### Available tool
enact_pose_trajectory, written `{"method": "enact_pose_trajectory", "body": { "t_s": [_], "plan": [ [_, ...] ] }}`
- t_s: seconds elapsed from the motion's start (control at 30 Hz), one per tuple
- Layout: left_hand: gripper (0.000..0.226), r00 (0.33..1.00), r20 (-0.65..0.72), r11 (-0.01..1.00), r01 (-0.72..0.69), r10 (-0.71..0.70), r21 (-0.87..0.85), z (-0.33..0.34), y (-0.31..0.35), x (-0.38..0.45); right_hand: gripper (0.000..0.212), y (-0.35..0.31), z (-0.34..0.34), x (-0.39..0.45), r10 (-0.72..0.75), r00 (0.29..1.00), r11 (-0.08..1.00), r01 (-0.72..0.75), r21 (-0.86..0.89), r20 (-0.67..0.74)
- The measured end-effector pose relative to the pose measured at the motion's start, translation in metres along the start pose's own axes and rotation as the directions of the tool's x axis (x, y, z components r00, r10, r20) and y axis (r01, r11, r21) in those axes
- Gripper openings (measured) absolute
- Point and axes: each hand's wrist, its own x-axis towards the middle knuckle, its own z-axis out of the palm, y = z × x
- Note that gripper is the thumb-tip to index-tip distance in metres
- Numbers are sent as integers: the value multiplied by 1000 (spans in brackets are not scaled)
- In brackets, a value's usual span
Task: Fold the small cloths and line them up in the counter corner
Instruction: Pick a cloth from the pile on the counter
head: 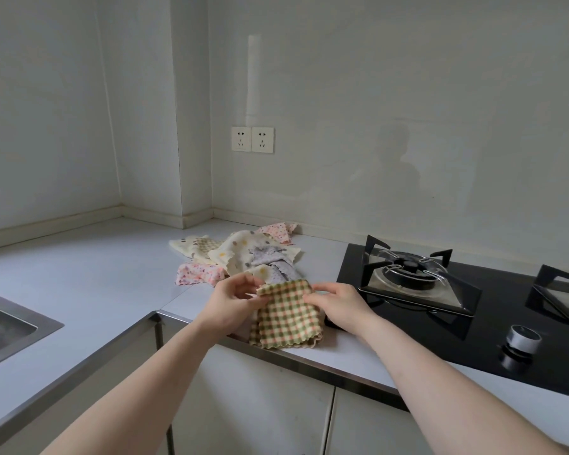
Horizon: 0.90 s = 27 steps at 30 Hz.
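holding the checked cloth (284,315) at its upper edge, both hands work just above the front edge of the desk (79,274). the left hand (235,298) pinches the top left corner of this cloth between thumb and fingers, so its grip is clamped on the fabric. the right hand (337,303) holds the top right corner in the same way, with the fingers curled on the edge. the cloth is green, pink and cream in small squares, and its lower part lies on the desk close to the metal rim, with a wavy hem at the bottom.

behind the hands a pile of unfolded cloths (243,254) lies on the desk, near the wall. i can see a cream cloth with dots, a grey one, and two pink flowered ones, all crumpled and overlapping each other.

to the right of the cloths is a black gas hob (440,290) with a burner and a round knob (521,339). at the far left a part of a steel sink (7,326) shows. two white sockets (252,139) sit on the wall above the pile.
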Motion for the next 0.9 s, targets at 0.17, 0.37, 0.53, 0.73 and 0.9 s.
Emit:
{"method": "enact_pose_trajectory", "body": {
  "t_s": [0.17, 0.37, 0.53, 0.73, 0.9],
  "plan": [
    [24, 999, 0, 997, 37, -37, 63, 2, -1, 4, 51, 7, -6, 1, -49, 997, 991, 41, 130, 57],
    [10, 998, -7, 991, 60, -59, 123, 3, -6, 6, 27, 12, -4, -2, -130, 991, 981, 134, 138, -36],
    [6, 999, 14, 997, 29, -31, 75, 4, -2, 1, 17, 16, 0, -3, -163, 976, 973, 183, 139, -142],
    [19, 1000, -9, 991, 31, -30, 126, 7, 2, -2, 25, 22, 7, -7, -211, 957, 977, 212, -19, -201],
    [19, 998, -54, 932, 35, -16, 360, 11, 0, -5, 24, 21, 13, -19, -302, 926, 946, 261, -194, -226]
  ]
}}
